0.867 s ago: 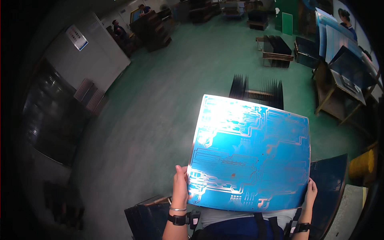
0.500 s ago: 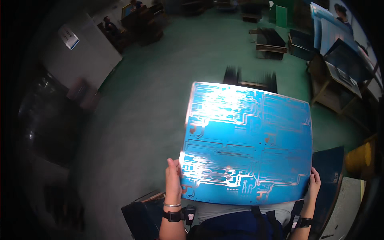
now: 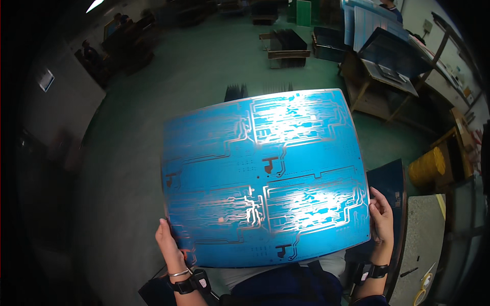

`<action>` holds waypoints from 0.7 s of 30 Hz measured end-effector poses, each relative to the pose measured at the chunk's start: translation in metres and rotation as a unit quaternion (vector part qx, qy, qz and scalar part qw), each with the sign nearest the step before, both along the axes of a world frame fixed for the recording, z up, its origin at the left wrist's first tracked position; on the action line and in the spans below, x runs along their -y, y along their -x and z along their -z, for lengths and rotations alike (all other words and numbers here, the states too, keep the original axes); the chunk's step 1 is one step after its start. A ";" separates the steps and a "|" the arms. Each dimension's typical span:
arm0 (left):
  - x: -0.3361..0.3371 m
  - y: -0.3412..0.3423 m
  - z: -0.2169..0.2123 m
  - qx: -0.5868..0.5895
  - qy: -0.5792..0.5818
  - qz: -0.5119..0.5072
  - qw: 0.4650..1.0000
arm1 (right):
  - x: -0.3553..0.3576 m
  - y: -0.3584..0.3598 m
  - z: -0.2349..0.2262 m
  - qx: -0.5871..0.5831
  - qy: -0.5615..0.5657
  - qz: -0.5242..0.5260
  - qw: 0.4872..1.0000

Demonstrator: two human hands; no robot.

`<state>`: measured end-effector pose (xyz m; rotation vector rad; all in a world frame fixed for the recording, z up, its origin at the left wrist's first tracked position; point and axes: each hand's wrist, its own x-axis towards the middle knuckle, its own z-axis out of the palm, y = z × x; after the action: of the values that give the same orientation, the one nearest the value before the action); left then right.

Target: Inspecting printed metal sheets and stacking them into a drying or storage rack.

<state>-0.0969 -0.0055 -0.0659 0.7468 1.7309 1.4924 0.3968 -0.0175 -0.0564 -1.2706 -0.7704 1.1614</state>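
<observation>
Held up in front of me is a large blue circuit board panel with copper-coloured traces, slightly bowed. Strong light glares off its upper middle and lower right. My left hand grips its lower left edge, thumb along the side and the other fingers mostly hidden behind. At the lower right edge my right hand is closed on the panel, with some fingertips out of sight behind it. Both wrists wear black straps, and a metal bangle circles the left one.
To the right are a grey worktop with a pen and a tape roll, a yellow cylindrical container, and a wooden stand carrying dark panels. Farther ahead sits a low dark rack. People are in the background.
The panel has shifted left in view and its tilt has changed, moving the glare rightward. Both hands still hold its edges. The room has slid left as the view turned right.
</observation>
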 end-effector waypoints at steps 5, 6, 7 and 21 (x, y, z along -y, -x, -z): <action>-0.004 -0.005 0.004 -0.002 -0.038 -0.034 0.999 | 0.001 0.001 0.008 -0.057 -0.056 0.028 0.996; -0.004 -0.007 0.003 -0.002 -0.040 -0.051 0.998 | 0.002 0.001 0.008 -0.064 -0.063 0.026 0.996; -0.005 -0.010 0.001 -0.008 -0.033 -0.056 0.998 | 0.002 0.001 0.010 -0.060 -0.067 0.027 0.996; -0.003 -0.012 0.000 0.005 -0.060 -0.071 0.996 | 0.000 0.008 0.002 -0.068 -0.044 0.010 0.997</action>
<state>-0.0851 -0.0025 -0.0661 0.6863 1.7298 1.7053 0.3890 -0.0180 -0.0586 -1.1121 -0.6995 1.1731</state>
